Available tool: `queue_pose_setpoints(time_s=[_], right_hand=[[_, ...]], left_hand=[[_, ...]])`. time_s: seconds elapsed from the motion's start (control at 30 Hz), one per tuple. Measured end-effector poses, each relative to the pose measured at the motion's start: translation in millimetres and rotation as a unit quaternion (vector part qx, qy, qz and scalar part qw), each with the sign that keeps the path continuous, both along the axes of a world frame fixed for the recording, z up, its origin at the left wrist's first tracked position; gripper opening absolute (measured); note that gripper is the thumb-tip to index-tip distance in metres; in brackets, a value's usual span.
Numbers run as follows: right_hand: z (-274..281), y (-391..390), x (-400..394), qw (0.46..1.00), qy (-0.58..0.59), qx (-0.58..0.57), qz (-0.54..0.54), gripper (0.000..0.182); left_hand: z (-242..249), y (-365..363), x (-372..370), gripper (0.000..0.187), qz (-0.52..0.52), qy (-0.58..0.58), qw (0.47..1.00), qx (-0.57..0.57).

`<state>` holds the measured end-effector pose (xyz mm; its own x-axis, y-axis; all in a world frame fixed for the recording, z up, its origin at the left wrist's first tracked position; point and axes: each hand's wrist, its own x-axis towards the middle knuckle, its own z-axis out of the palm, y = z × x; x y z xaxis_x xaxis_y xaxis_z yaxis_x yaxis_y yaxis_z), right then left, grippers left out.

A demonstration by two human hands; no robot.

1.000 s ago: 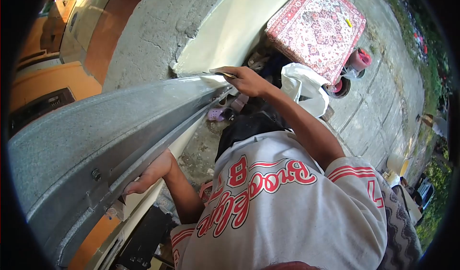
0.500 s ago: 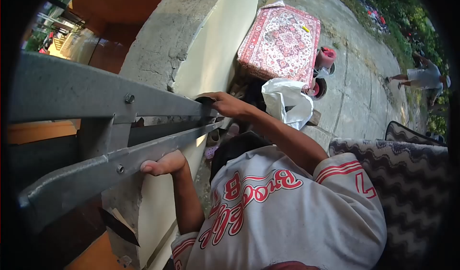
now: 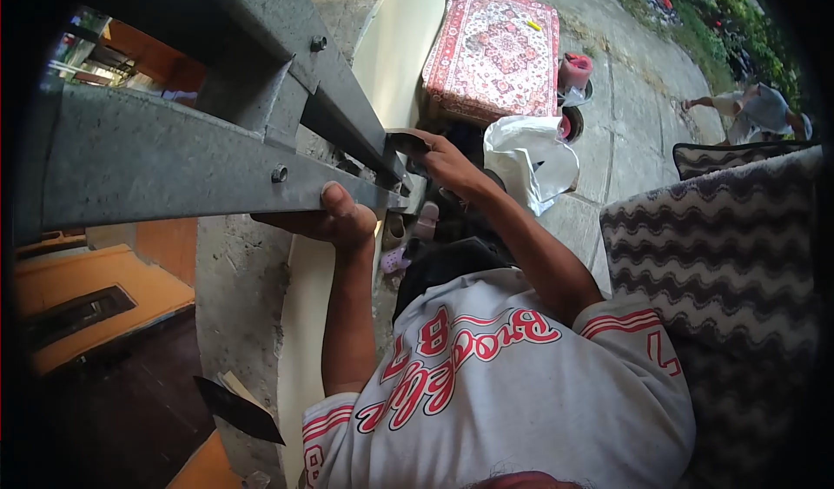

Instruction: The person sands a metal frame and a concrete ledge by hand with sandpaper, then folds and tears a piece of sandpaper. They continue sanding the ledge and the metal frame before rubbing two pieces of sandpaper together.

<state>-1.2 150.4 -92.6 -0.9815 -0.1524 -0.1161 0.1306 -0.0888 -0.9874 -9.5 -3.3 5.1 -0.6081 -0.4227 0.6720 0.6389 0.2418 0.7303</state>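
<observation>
A grey galvanised metal frame (image 3: 174, 155) with two long rails and bolts reaches in from the left. My left hand (image 3: 339, 218) supports the lower rail from beneath, its thumb pressed against the side and its other fingers mostly hidden. Near the far end of the upper rail, my right hand (image 3: 439, 161) is closed at a dark curved piece (image 3: 407, 143); its fingertips are partly hidden. The two rails come close together beside my right hand.
Beyond my hands lie a patterned red-and-white carpet (image 3: 495, 55), a white bag (image 3: 530, 159) and shoes (image 3: 426, 220). A striped blanket (image 3: 712, 246) hangs at right. Another person (image 3: 764, 111) is at far right. A pale wall edge (image 3: 395, 55) runs past the frame.
The near part of the frame has swung upward in view, showing more orange panel below. My left hand has moved up and right; my right hand has shifted slightly up and right.
</observation>
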Motion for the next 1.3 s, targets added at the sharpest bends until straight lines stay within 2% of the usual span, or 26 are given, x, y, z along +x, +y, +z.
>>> queue_pose_setpoints(time_s=[0.03, 0.1, 0.17, 0.33, 0.4, 0.47, 0.53, 0.6, 0.7, 0.77, 0.83, 0.9, 0.97, 1.07, 1.17, 1.2, 1.27, 1.3], right_hand=[[-5.4, -2.5, 0.4, 1.000, 0.007, 0.004, -0.005, 0.036], [4.6, -6.4, 13.7, 1.000, 0.003, 0.015, -0.016, 0.036], [3.1, -12.9, 17.6, 0.998, 0.010, 0.052, -0.032, 0.036], [10.6, -14.6, 29.7, 0.998, 0.012, 0.003, -0.059, 0.037], [9.4, -17.3, 36.0, 0.998, 0.010, -0.006, -0.064, 0.037], [6.7, -24.4, 40.8, 0.998, 0.001, 0.042, -0.053, 0.037], [2.3, -27.6, 43.7, 0.998, 0.022, 0.032, -0.055, 0.037], [6.7, -26.8, 45.5, 0.996, 0.061, -0.018, -0.062, 0.036], [10.9, -29.8, 46.1, 0.996, 0.057, -0.029, -0.063, 0.036], [0.6, -33.1, 41.3, 0.995, 0.064, 0.034, -0.066, 0.035], [12.9, -33.4, 39.2, 0.995, 0.052, 0.053, -0.068, 0.036], [31.1, -29.1, 34.9, 0.994, 0.036, 0.074, -0.066, 0.036], [49.6, -21.5, 31.6, 0.997, 0.046, -0.016, -0.060, 0.035], [41.1, -19.4, 15.8, 0.998, 0.046, -0.010, -0.048, 0.035], [31.2, -16.8, 7.5, 0.998, 0.054, 0.021, -0.041, 0.036], [32.5, -16.1, 7.3, 0.998, 0.046, 0.023, -0.047, 0.037], [39.7, -11.5, 6.5, 0.999, 0.020, -0.007, -0.047, 0.038], [46.2, -9.5, 6.2, 0.998, 0.016, -0.016, -0.052, 0.039]], left_hand=[[-2.2, -4.5, 1.3, 0.091, 0.000, -0.003, 1.000, -0.002], [-1.5, -10.7, 8.0, 0.092, 0.058, -0.015, 0.995, -0.079], [-6.4, -19.3, 6.6, 0.093, 0.056, -0.002, 0.994, -0.098], [-11.7, -24.3, 11.4, 0.096, 0.059, 0.018, 0.990, -0.127], [-8.5, -25.0, 19.5, 0.110, 0.049, -0.013, 0.993, -0.107], [-13.6, -32.0, 27.8, 0.110, 0.050, -0.007, 0.991, -0.123], [-13.2, -38.4, 30.9, 0.110, 0.058, 0.003, 0.988, -0.142], [-13.2, -34.6, 29.4, 0.095, 0.069, 0.049, 0.990, -0.113], [-13.0, -35.2, 32.7, 0.095, 0.058, 0.047, 0.992, -0.104], [-12.7, -35.5, 35.0, 0.095, 0.050, 0.047, 0.993, -0.096], [-11.4, -38.9, 32.8, 0.114, 0.051, 0.000, 0.991, -0.122], [-13.0, -42.0, 26.9, 0.114, 0.054, -0.002, 0.990, -0.132], [-16.7, -47.3, 24.0, 0.115, 0.055, -0.007, 0.988, -0.144], [-13.9, -51.4, 20.7, 0.116, 0.033, -0.042, 0.986, -0.156], [5.4, -52.9, 13.9, 0.115, -0.065, -0.052, 0.989, -0.126], [6.2, -53.0, 12.4, 0.115, -0.056, -0.054, 0.989, -0.126], [9.8, -52.1, 6.0, 0.116, -0.162, -0.065, 0.983, -0.059], [-1.3, -59.6, -1.6, 0.121, -0.157, -0.047, 0.982, -0.097]])
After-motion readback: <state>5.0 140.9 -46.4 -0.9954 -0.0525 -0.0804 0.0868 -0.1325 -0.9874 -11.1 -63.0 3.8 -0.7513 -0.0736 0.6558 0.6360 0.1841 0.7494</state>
